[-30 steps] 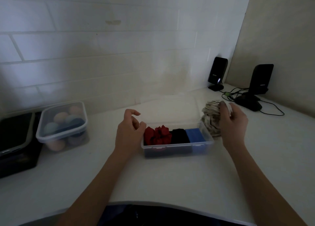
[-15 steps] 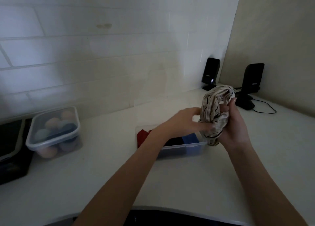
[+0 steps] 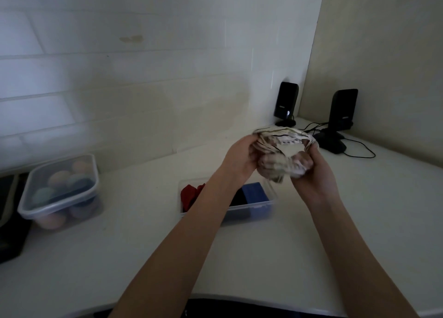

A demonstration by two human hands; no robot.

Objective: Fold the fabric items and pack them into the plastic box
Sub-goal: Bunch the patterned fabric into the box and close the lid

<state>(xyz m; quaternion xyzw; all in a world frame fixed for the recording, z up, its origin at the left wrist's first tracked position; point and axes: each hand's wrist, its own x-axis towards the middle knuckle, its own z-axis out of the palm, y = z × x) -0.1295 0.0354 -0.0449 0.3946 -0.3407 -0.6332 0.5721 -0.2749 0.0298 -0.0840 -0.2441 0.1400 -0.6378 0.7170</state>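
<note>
A bunched white fabric item with dark stripes [image 3: 278, 145] is held in the air above the counter. My left hand [image 3: 239, 158] grips its left side and my right hand [image 3: 309, 169] grips its right side and underside. Below them stands a clear plastic box [image 3: 251, 207] on the white counter. Inside it lie a red fabric item [image 3: 189, 194], a black one [image 3: 237, 199] and a blue one [image 3: 255, 193]. My left forearm hides part of the box.
A lidded clear container of coloured round things [image 3: 61, 193] stands at the left, beside a black object [image 3: 9, 221] at the edge. Two black speakers [image 3: 286, 103] [image 3: 341, 116] with cables stand in the back right corner. A tiled wall is behind.
My right hand lifted the striped fabric from beside the box. My left hand came across from the box's left end and took hold of it. Both hands now stretch it out sideways.
</note>
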